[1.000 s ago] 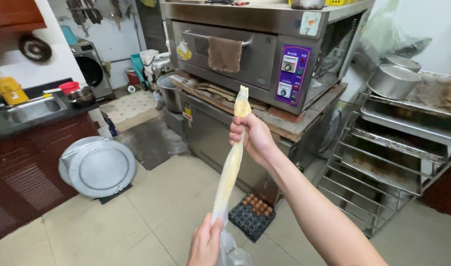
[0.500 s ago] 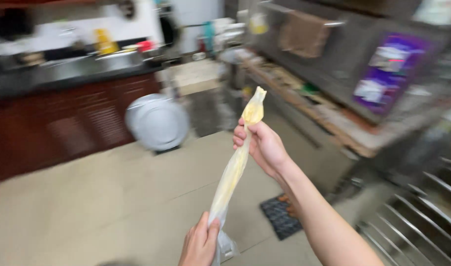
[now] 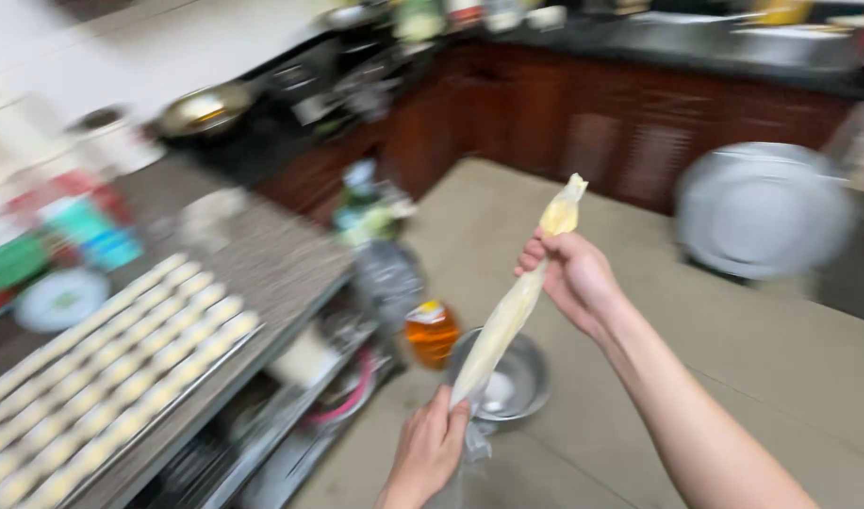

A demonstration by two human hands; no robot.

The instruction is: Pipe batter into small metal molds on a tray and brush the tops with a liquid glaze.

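Observation:
A long clear piping bag (image 3: 513, 311) filled with pale yellow cream stretches diagonally between my hands. My right hand (image 3: 571, 278) grips it near the upper end, where a twisted tip sticks out. My left hand (image 3: 430, 451) pinches the lower end, with loose plastic hanging beside it. Both hands hold the bag in the air above the tiled floor. The picture is blurred by head motion.
A baking tray (image 3: 92, 377) with rows of pale dough pieces lies on a grey counter at the left. A metal bowl (image 3: 507, 377) and an orange-filled bottle (image 3: 432, 330) stand on the floor below the bag. A round grey lid (image 3: 762, 212) leans on dark cabinets.
My view has swung left from the oven to the counter with the tray. Both hands keep the same hold on the stretched bag.

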